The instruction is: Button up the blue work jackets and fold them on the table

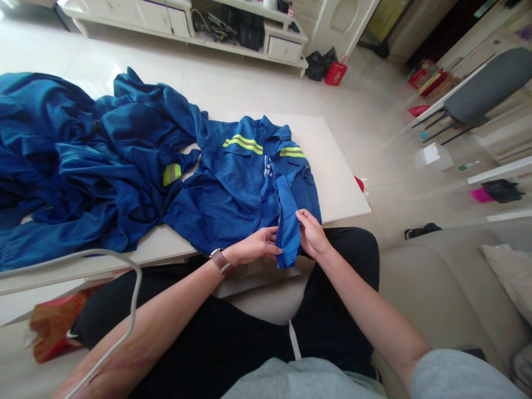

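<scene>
The left hand has its fingers at the near edge of the sleeve, though whether they close on it I cannot tell; the right hand pinches the sleeve's other edge, thumb on top; the cuff hangs between the two, just past the table's edge. At the left lies a rumpled blue pile; to its right the jacket is spread on the table, yellow bands across its chest. The cloth looks soft and limp, probably light, neither slippery nor fragile; it should crease readily, so both edges near the cuff seem the best hold; the shoulder would probably drag folds along.
</scene>
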`<state>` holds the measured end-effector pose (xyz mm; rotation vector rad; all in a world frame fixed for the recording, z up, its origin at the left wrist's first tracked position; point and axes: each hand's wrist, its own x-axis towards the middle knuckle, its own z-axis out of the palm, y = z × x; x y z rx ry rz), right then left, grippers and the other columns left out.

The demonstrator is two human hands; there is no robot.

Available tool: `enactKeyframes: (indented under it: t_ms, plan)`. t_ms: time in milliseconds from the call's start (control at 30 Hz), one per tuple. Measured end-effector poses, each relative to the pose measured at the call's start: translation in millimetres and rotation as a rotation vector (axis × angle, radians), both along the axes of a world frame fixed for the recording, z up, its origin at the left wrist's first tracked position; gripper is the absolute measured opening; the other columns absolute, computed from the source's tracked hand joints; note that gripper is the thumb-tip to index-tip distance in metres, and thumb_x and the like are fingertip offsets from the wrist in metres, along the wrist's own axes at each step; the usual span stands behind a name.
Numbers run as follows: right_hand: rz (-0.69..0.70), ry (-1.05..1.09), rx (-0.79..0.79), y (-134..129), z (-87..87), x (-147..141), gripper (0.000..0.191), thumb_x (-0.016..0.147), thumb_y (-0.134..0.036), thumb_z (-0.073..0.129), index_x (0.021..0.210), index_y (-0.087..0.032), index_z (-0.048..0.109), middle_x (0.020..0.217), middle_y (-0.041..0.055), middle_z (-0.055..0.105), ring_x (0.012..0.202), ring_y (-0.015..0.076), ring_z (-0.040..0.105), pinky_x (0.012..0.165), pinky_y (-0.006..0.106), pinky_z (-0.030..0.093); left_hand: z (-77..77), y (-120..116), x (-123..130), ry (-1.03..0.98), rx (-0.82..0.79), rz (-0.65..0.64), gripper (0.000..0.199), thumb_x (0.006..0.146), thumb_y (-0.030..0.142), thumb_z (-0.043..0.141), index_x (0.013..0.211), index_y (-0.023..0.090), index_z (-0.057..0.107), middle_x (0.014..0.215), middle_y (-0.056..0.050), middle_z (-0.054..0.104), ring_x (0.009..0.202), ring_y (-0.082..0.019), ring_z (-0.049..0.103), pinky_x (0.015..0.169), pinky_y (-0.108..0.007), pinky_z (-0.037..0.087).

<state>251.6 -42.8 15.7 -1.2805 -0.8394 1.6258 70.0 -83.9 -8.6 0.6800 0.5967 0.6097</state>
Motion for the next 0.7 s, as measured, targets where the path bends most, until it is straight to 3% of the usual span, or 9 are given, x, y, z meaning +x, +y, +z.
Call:
enactKeyframes:
  t_ms: [167, 267, 333, 367, 433, 500, 600, 700]
  plan:
    - [0.322, -0.309, 0.123, -17.1, 10.6, 8.2, 0.039, 0.063, -0.034, 0.089, 0.088, -0.022, 0.062, 0.083, -0.0023, 0.068, 0.076, 0.0161, 0.061, 0.071, 0.028, 0.05, -1.4, -6.9, 5.7, 0.047, 0.057, 0.05, 0.061, 0.069, 0.03, 0.091, 0.121, 0.013, 0.064, 0.108, -0.013, 0.074, 0.085, -0.019, 0.073, 0.076, -0.03, 0.06]
    - [0.436, -0.379, 0.102, -26.5, 12.9, 15.4, 0.031, 0.067, -0.033, 0.083, 0.092, -0.02, 0.069, 0.086, 0.001, 0.072, 0.079, 0.0198, 0.064, 0.075, 0.032, 0.052, 13.4, 6.2, -22.7, 0.108, 0.157, -0.028, 0.057, 0.075, 0.037, 0.086, 0.124, 0.014, 0.066, 0.117, -0.015, 0.074, 0.099, -0.022, 0.073, 0.084, -0.034, 0.06]
    - [0.358, -0.342, 0.068, -28.8, 11.8, 20.6, 0.029, 0.068, -0.035, 0.081, 0.09, -0.02, 0.07, 0.085, 0.0013, 0.073, 0.077, 0.0201, 0.064, 0.074, 0.032, 0.052, 27.5, 22.8, -60.1, 0.268, 0.272, 0.011, 0.052, 0.079, 0.038, 0.081, 0.124, 0.016, 0.068, 0.122, -0.013, 0.073, 0.111, -0.024, 0.07, 0.092, -0.037, 0.058]
    - [0.295, -0.323, 0.058, -29.0, 10.8, 23.1, 0.028, 0.067, -0.036, 0.082, 0.087, -0.02, 0.069, 0.084, 0.0011, 0.072, 0.076, 0.0195, 0.064, 0.073, 0.031, 0.052, 33.9, 31.2, -81.5, 0.388, 0.341, 0.09, 0.049, 0.08, 0.039, 0.078, 0.123, 0.016, 0.069, 0.123, -0.012, 0.072, 0.113, -0.024, 0.068, 0.093, -0.037, 0.057]
    - [0.173, -0.29, 0.044, -28.9, 9.1, 27.5, 0.028, 0.064, -0.035, 0.083, 0.082, -0.02, 0.067, 0.081, 0.0004, 0.071, 0.072, 0.0174, 0.062, 0.07, 0.029, 0.05, 41.8, 44.0, -121.1, 0.678, 0.471, 0.257, 0.042, 0.081, 0.039, 0.074, 0.116, 0.016, 0.071, 0.116, -0.01, 0.074, 0.107, -0.023, 0.069, 0.091, -0.036, 0.057]
    - [0.073, -0.261, 0.034, -29.5, 9.0, 30.6, 0.029, 0.063, -0.033, 0.083, 0.08, -0.02, 0.065, 0.078, -0.0004, 0.069, 0.068, 0.0155, 0.06, 0.066, 0.026, 0.048, 40.7, 48.7, -148.0, 0.939, 0.547, 0.279, 0.037, 0.081, 0.039, 0.071, 0.11, 0.016, 0.073, 0.103, -0.008, 0.076, 0.095, -0.022, 0.069, 0.085, -0.034, 0.057]
    - [-0.113, -0.251, 0.112, -32.2, 15.2, 33.3, 0.028, 0.065, -0.032, 0.081, 0.081, -0.02, 0.062, 0.074, -0.0026, 0.065, 0.065, 0.0136, 0.057, 0.064, 0.025, 0.047, 26.1, 44.3, -158.2, 1.153, 0.613, 0.148, 0.029, 0.082, 0.034, 0.068, 0.105, 0.018, 0.074, 0.093, -0.005, 0.075, 0.085, -0.021, 0.069, 0.082, -0.031, 0.055]
    - [-0.34, -0.268, 0.298, -32.1, 30.8, 40.1, 0.027, 0.066, -0.03, 0.079, 0.082, -0.02, 0.06, 0.075, -0.0042, 0.063, 0.068, 0.0121, 0.057, 0.067, 0.023, 0.047, 10.2, 38.1, -148.2, 1.268, 0.716, 0.067, 0.026, 0.081, 0.026, 0.067, 0.105, 0.018, 0.073, 0.098, -0.007, 0.076, 0.092, -0.024, 0.07, 0.087, -0.032, 0.053]
